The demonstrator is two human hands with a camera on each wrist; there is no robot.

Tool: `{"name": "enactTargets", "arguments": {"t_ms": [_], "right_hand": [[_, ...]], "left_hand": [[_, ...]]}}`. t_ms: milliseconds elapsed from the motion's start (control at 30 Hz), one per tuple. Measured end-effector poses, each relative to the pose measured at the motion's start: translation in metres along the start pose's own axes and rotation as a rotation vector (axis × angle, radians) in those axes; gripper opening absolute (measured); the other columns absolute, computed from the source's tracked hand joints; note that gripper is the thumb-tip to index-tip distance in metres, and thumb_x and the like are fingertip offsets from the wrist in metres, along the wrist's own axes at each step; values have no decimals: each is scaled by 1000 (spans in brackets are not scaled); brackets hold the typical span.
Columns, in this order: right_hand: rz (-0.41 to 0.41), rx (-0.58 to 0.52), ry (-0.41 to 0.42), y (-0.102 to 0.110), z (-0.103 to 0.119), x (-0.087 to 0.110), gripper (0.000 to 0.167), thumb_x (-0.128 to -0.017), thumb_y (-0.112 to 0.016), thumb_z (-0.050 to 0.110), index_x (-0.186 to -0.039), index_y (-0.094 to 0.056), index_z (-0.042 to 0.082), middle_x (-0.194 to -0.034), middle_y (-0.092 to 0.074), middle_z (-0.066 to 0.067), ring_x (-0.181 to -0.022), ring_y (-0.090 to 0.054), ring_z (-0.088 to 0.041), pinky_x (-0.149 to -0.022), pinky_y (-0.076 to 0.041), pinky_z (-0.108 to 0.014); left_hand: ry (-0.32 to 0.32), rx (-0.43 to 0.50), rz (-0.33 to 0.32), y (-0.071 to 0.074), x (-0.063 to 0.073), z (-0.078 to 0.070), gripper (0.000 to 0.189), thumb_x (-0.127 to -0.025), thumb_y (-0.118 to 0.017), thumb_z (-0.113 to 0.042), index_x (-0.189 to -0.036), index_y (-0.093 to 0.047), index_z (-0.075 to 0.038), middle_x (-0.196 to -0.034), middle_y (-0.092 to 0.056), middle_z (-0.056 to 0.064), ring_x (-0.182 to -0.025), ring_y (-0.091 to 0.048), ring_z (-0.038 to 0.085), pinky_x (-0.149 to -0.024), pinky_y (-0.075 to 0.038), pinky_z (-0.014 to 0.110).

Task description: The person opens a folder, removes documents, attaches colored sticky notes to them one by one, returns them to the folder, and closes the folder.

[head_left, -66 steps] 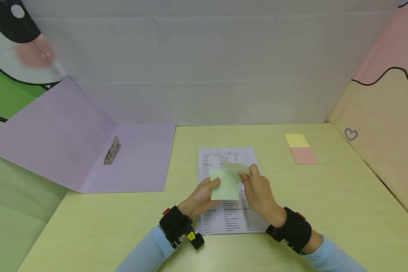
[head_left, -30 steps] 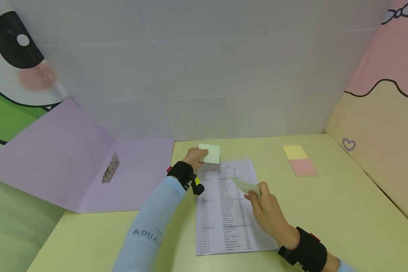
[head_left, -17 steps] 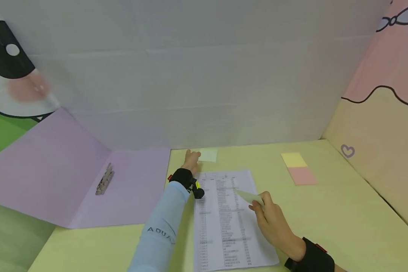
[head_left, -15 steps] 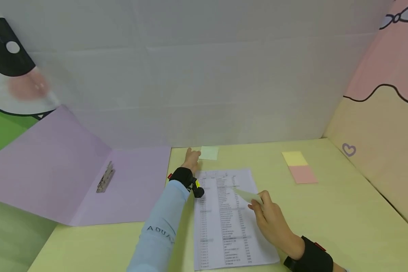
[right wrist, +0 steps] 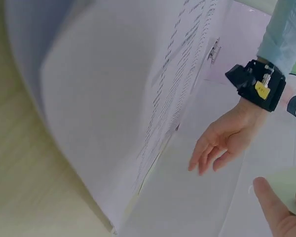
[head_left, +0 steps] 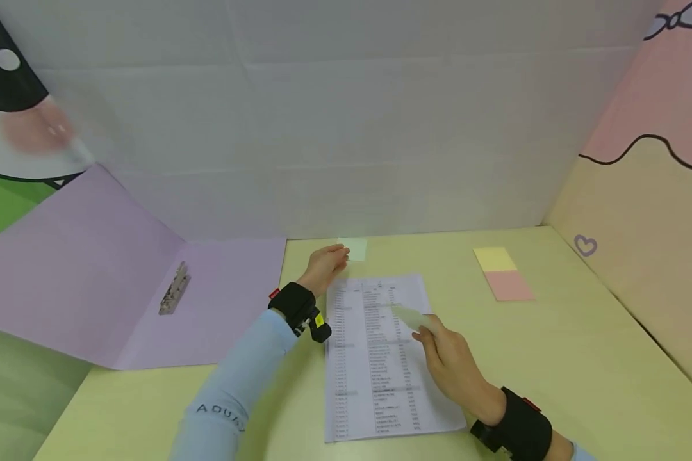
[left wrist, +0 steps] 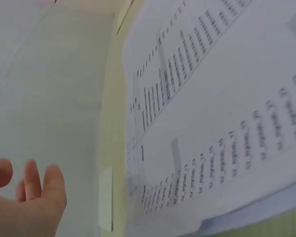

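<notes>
Step in hand: I judge it to be sorting the square note papers, with one green piece down and one in hand.
Left hand (head_left: 325, 264): I see its fingers loosely bent, gripping nothing, near the pale green paper square (head_left: 355, 249) lying flat by the table's back edge.
Right hand (head_left: 452, 358): I read a pinch, thumb against fingers, on a thin pale green paper slip (head_left: 411, 317), held tilted above the white printed sheets (head_left: 375, 384); I cannot tell whether it is one leaf or several.
Next move: in my judgement it calls for keeping that pinch light and lowering the slip level, since thin paper creases easily.
Sheets: smooth, rectangular, several layers at one edge, printed in columns.
Other notes: a matt yellow square (head_left: 494, 258) borders a matt pink square (head_left: 509, 286).
Folder: a smooth light purple folder (head_left: 230, 301) stands open, its metal clip (head_left: 175, 288) near the fold.
Table: pale yellow-green, faintly grained (head_left: 553, 358).
</notes>
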State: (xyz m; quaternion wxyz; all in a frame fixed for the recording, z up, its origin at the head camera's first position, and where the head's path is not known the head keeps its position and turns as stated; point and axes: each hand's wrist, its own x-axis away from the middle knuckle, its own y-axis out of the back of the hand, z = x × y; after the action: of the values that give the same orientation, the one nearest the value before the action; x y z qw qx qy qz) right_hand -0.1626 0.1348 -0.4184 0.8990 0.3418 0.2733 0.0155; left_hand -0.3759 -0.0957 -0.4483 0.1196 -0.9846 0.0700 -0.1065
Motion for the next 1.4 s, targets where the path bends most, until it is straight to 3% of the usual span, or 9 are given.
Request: {"name": "enactTargets", "arguments": {"t_ms": [67,133,333,500,567,800,1133,1233,1400], "right_hand": [[-12,51,66,0,-1,0,33,-89,-47,-8,-119,-53,3,-108,-64,-19,-79,-66,-18,-62,-48,-22],[-19,105,114,0,-2,1,43,-86,-49,-12,-125,-53,4,-114,-63,-16,-86,-64,-16,-64,-48,-22],[-37,222,288,2,-2,1,49,-80,-49,-14,-127,-51,-1,-127,-56,-13,-114,-55,-26,-90,-46,-33],[-73,326,464,0,-3,1,38,-99,-27,10,-125,-51,-4,-126,-55,-15,-113,-55,-28,-93,-43,-33],[-82,360,515,-1,-2,1,47,-100,-16,17,-124,-51,-4,-126,-55,-16,-114,-54,-28,-95,-42,-32],[-63,444,603,-4,0,4,45,-98,-15,7,-124,-49,-8,-129,-50,-20,-118,-50,-31,-109,-24,-25],[-5,424,591,-4,3,6,47,-97,-13,9,-126,-46,-8,-133,-47,-21,-122,-46,-31,-111,-18,-24],[36,461,589,-4,5,7,48,-100,-15,18,-130,-44,-6,-136,-45,-19,-126,-42,-30,-112,-18,-27],[66,497,597,-4,8,8,64,-98,-19,47,-135,-39,-2,-140,-42,-14,-130,-35,-29,-112,-17,-40]], "left_hand": [[25,-96,5,-23,57,-33,36,-96,-47,-10,-130,-43,2,-125,-49,14,-118,-48,24,-100,-39,31],[16,-198,34,-28,83,-40,30,-95,-50,-15,-119,-50,3,-109,-53,10,-101,-55,21,-91,-44,29],[17,-401,166,-30,129,-28,27,-94,-52,-25,-98,-61,0,-77,-51,1,-68,-50,12,-68,-45,24],[54,-493,292,-36,156,-22,40,-91,-52,-40,-96,-64,-2,-68,-44,0,-63,-46,12,-69,-42,27],[72,-505,315,-39,164,-22,39,-90,-53,-41,-92,-64,-4,-66,-44,-1,-63,-45,12,-69,-41,26],[69,-471,343,-45,177,-21,26,-92,-55,-30,-80,-58,-6,-63,-42,-1,-62,-42,13,-66,-39,24],[51,-462,335,-41,181,-19,24,-92,-55,-28,-81,-57,-6,-65,-42,0,-63,-43,13,-69,-36,28],[34,-488,332,-39,182,-18,26,-91,-55,-29,-78,-56,-7,-65,-41,0,-64,-43,13,-70,-36,29],[-45,-660,305,-35,183,-12,29,-91,-55,-29,-72,-56,-8,-64,-45,0,-67,-45,13,-66,-35,27]]}}
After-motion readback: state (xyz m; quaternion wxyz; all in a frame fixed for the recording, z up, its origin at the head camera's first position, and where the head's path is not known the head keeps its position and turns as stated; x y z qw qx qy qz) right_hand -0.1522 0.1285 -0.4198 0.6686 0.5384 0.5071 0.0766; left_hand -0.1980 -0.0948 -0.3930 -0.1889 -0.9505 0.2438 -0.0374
